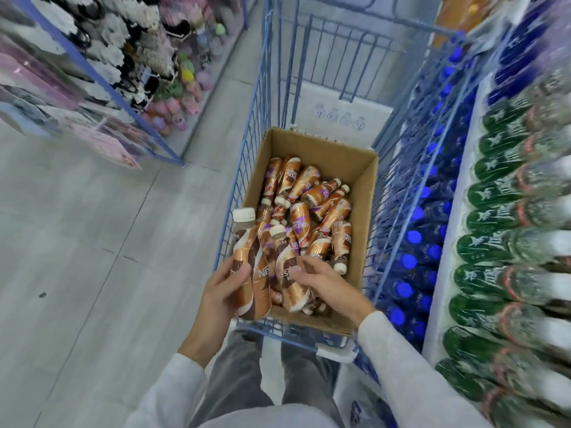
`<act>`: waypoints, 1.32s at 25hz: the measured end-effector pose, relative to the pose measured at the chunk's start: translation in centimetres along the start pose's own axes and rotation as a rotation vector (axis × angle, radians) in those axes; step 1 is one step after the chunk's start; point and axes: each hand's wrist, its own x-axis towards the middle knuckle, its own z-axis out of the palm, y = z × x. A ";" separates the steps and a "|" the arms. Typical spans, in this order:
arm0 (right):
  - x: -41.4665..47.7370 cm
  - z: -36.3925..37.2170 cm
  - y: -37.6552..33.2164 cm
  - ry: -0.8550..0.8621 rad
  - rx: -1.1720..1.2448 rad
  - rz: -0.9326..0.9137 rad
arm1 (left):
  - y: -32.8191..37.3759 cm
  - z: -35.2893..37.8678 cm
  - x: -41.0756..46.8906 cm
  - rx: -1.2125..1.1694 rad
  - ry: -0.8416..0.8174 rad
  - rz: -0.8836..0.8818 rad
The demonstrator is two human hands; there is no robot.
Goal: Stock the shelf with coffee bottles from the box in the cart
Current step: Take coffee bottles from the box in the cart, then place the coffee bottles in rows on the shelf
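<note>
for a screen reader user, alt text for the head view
A person's left hand holds a coffee bottle by a cardboard box of bottles in a blue wire cart, while the right hand grips a second bottle in the box. Blue-capped bottles and green bottles fill shelves on the right.

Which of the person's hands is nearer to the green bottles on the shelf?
Right. The right hand, gripping a coffee bottle in the box, lies toward the green bottles; the left hand holds a second bottle at the cart's opposite edge, farther away.

Bright, even light, with soft shadows inside the box [312,156]. Away from it, shelves [509,211] smear with blur and wide-angle bending.
</note>
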 end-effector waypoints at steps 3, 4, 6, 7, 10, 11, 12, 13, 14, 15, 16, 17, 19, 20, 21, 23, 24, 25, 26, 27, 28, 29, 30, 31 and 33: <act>-6.1 1.3 -1.1 0.211 0.366 -0.227 | 3.0 2.5 -0.3 0.024 -0.134 0.014; -8.1 1.7 -1.3 0.288 0.478 -0.303 | 4.0 3.5 -0.5 0.035 -0.200 0.014; -11.3 2.5 -2.1 0.385 0.621 -0.413 | 5.6 5.2 -0.6 0.082 -0.275 0.044; -13.3 2.8 -2.2 0.451 0.682 -0.476 | 6.4 6.5 -1.1 0.116 -0.343 0.055; -20.1 4.1 -2.3 0.617 0.778 -0.626 | 8.0 10.9 -3.6 0.194 -0.527 0.098; -22.3 4.3 -2.1 0.675 0.790 -0.667 | 8.3 12.5 -4.8 0.223 -0.593 0.113; -24.5 4.6 -1.6 0.732 0.804 -0.709 | 8.4 14.1 -6.2 0.250 -0.670 0.117; -26.8 4.8 -1.0 0.790 0.815 -0.757 | 8.3 15.7 -7.9 0.286 -0.758 0.117; -28.8 5.0 -0.4 0.833 0.822 -0.793 | 8.1 16.9 -9.3 0.324 -0.837 0.116; -30.8 5.3 0.4 0.884 0.826 -0.824 | 7.6 18.1 -10.8 0.361 -0.904 0.109; -33.0 5.7 1.4 0.945 0.831 -0.845 | 7.0 19.4 -12.4 0.391 -0.960 0.091; -35.1 6.3 2.6 1.005 0.836 -0.866 | 6.4 20.7 -14.2 0.415 -1.012 0.067; -39.6 7.8 5.7 1.142 0.877 -0.920 | 4.3 23.4 -18.5 0.477 -1.133 0.022; -41.6 8.7 7.1 1.210 0.904 -0.939 | 3.1 24.4 -20.6 0.503 -1.189 0.008; -43.7 9.7 8.7 1.283 0.921 -0.956 | 1.9 25.4 -23.1 0.523 -1.249 -0.008; -48.0 11.8 12.0 1.418 0.949 -0.984 | -1.0 27.0 -28.3 0.551 -1.361 -0.031; -50.1 12.8 13.6 1.475 0.963 -0.989 | -2.6 27.7 -30.9 0.556 -1.406 -0.036; -52.1 13.9 15.0 1.519 0.978 -0.997 | -4.1 28.3 -33.3 0.560 -1.439 -0.038; -54.3 15.1 16.6 1.558 0.988 -1.005 | -5.7 28.8 -35.9 0.567 -1.474 -0.048; -56.2 16.1 18.0 1.594 0.991 -1.010 | -7.0 29.3 -38.3 0.572 -1.512 -0.059; -58.4 17.3 19.5 1.634 0.985 -1.011 | -8.6 29.8 -40.9 0.577 -1.559 -0.063; -60.2 18.3 20.9 1.670 0.973 -1.009 | -9.9 30.2 -43.2 0.576 -1.607 -0.063; -62.0 19.2 22.1 1.697 0.969 -1.017 | -11.0 30.6 -45.4 0.574 -1.645 -0.062; -63.9 20.0 23.4 1.725 0.964 -1.030 | -12.2 31.1 -47.5 0.572 -1.676 -0.063; -67.5 21.0 26.1 1.792 0.953 -1.059 | -14.4 32.3 -51.6 0.566 -1.730 -0.044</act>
